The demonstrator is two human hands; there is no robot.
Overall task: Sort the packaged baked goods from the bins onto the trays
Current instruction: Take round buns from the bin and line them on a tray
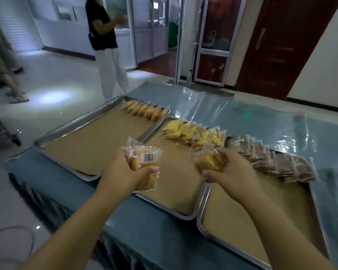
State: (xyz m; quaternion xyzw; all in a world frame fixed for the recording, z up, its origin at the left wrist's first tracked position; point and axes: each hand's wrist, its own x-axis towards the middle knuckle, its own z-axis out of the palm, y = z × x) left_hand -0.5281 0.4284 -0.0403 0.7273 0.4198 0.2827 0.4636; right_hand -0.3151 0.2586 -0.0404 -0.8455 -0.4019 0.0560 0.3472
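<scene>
My left hand grips a bunch of clear-wrapped orange buns, one with a barcode label facing up, above the near edge of the middle tray. My right hand grips more wrapped orange buns over the same tray's right side. The left tray carries a row of orange buns along its far end. Yellow cake packs line the middle tray's far end. Brown packs lie in a row on the right tray.
The trays sit side by side on a table with a blue cloth under clear plastic. A person in white trousers stands beyond the table's far left corner; another person is at the far left. A cable lies on the floor.
</scene>
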